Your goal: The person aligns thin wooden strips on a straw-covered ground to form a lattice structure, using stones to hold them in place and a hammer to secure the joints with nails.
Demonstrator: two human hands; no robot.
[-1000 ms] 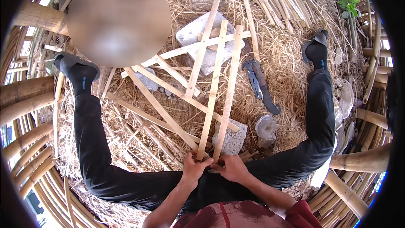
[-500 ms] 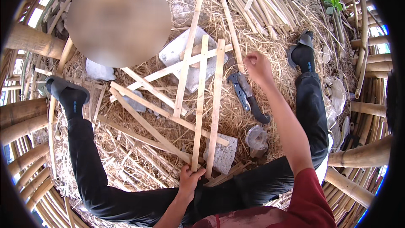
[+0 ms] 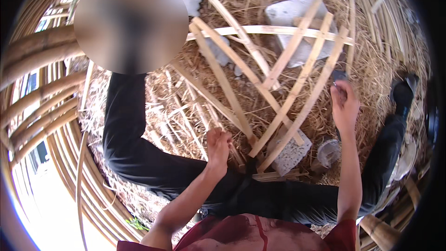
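Three pale flat bamboo strips (image 3: 312,60) lie side by side over a crossing strip (image 3: 260,29). Their lower ends reach toward my lap. My left hand (image 3: 219,148) is closed with curled fingers, just left of those ends and apart from them. Whether anything thin is inside it is hidden. My right hand (image 3: 345,107) is closed in a pinch over a dark tool (image 3: 339,75), to the right of the strips. Hand and forearm hide most of that tool, so I cannot tell if the fingers grip it.
A pitted concrete block (image 3: 291,151) sits under the strips' near ends, beside a clear plastic cup (image 3: 328,153). Another pale block (image 3: 297,11) lies farther off. Straw (image 3: 260,0) covers the ground. My legs spread either side; bamboo rails (image 3: 42,83) stand at left.
The view has shifted leftward. My left hand has let go of the middle strip's near end and moved left. My right hand has come down over the dark tool.
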